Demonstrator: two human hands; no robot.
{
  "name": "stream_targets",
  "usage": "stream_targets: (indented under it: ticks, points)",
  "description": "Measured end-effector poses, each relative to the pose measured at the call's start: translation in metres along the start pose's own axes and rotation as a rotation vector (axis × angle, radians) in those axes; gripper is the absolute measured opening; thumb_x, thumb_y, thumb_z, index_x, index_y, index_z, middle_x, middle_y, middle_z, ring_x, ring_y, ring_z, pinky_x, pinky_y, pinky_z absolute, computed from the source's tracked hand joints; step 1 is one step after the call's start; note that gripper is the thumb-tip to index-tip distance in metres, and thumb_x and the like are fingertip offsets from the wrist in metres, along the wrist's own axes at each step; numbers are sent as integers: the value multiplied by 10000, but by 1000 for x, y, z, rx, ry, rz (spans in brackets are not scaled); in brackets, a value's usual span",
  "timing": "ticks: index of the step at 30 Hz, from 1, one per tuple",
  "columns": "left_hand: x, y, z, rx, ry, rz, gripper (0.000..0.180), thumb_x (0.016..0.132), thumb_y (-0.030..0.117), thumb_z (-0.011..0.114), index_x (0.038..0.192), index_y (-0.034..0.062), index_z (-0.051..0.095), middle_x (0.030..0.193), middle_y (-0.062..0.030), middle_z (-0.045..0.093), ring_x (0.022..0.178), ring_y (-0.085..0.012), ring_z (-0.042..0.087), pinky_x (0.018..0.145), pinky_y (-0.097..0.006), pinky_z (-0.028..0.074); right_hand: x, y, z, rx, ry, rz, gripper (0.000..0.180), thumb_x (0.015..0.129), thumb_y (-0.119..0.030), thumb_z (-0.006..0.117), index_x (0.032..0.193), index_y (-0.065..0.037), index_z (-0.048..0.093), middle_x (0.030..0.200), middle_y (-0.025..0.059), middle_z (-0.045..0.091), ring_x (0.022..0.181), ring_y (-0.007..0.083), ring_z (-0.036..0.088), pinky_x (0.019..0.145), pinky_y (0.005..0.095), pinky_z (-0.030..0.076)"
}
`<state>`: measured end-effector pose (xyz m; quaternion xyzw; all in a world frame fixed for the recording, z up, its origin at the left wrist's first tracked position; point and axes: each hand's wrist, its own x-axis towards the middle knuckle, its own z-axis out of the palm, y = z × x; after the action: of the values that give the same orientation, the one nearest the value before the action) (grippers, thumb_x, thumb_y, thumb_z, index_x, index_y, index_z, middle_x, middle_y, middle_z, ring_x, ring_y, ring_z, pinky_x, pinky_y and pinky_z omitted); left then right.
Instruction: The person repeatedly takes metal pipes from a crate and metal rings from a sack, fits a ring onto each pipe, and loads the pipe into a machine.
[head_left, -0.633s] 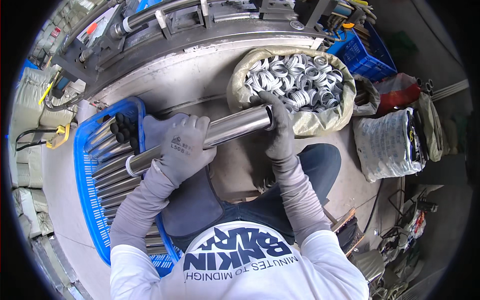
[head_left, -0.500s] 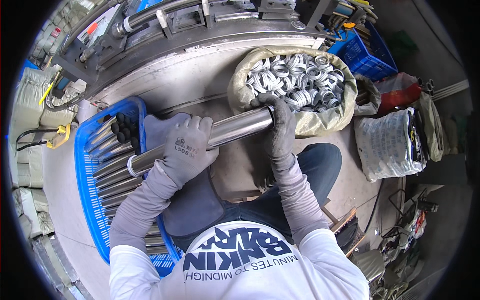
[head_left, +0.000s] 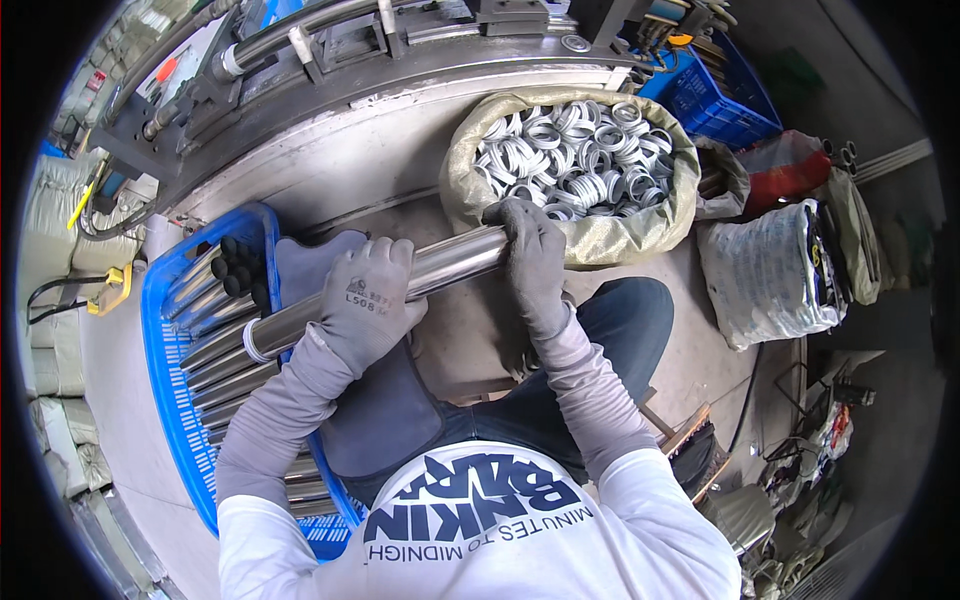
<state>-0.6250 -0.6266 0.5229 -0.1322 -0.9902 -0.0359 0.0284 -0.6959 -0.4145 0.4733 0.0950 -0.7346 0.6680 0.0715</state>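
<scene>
Item: long polished steel tube (head_left: 440,268), across my lap, slanting up to the right. My left hand (head_left: 362,305) wraps its middle, fingers curled tight. My right hand (head_left: 535,262) grips the upper end beside the woven sack of white rings (head_left: 580,165). Blue plastic crate of tubes (head_left: 165,340) at left.

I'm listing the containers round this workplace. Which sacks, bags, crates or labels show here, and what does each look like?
Open tan sack, ahead: full of pale rings.
Blue slatted crate, left: steel tubes.
Blue crate, upper right.
Clear, crinkled plastic bag, right.
Red bag, behind it.
</scene>
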Motion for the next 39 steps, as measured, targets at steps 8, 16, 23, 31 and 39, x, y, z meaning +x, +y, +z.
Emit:
stream_targets:
  ticks: [8, 16, 23, 31, 39]
  points:
    - [-24, -29, -12, -94, 95, 11, 586, 762, 305, 813, 1240, 35, 610, 1094, -174, 673, 1053, -363, 664, 907, -474, 523, 28, 18, -14, 113, -171, 94, 366, 1084, -263, 587, 1278, 22, 711, 1137, 132, 753, 994, 174, 681, 911, 305, 527]
    - [-34, -38, -3, -99, 182, -83, 558, 755, 352, 820, 1194, 64, 630, 987, -138, 672, 934, -340, 687, 815, -471, 528, 197, 99, -90, -1076, 86, -191, 808, 799, -342, 868, 1489, -74, 546, 1431, 229, 604, 1314, 437, 581, 1112, 504, 478]
    - [-41, -45, 0, -80, 141, -115, 575, 759, 366, 817, 1205, 61, 621, 995, -132, 666, 946, -315, 686, 809, -456, 531, 177, 111, -91, -914, -154, -185, 397, 844, -199, 815, 1233, -195, 735, 1377, 133, 665, 1277, 409, 623, 1024, 496, 538]
    - [-38, -44, -2, -92, 146, -80, 581, 760, 351, 819, 1219, 48, 631, 1031, -141, 676, 976, -323, 683, 824, -457, 535, 95, 67, -110, -800, -242, -383, 548, 841, -8, 768, 1377, -83, 682, 1506, 177, 601, 1389, 416, 565, 1169, 475, 468]
    - [-39, -40, -1, -186, 116, -110, 615, 740, 289, 788, 1263, 12, 621, 1114, -217, 678, 1046, -419, 658, 927, -500, 513, 57, 28, -102, -268, -175, -236, 634, 861, -15, 806, 1461, 14, 602, 1492, 193, 613, 1413, 305, 576, 1172, 400, 456]
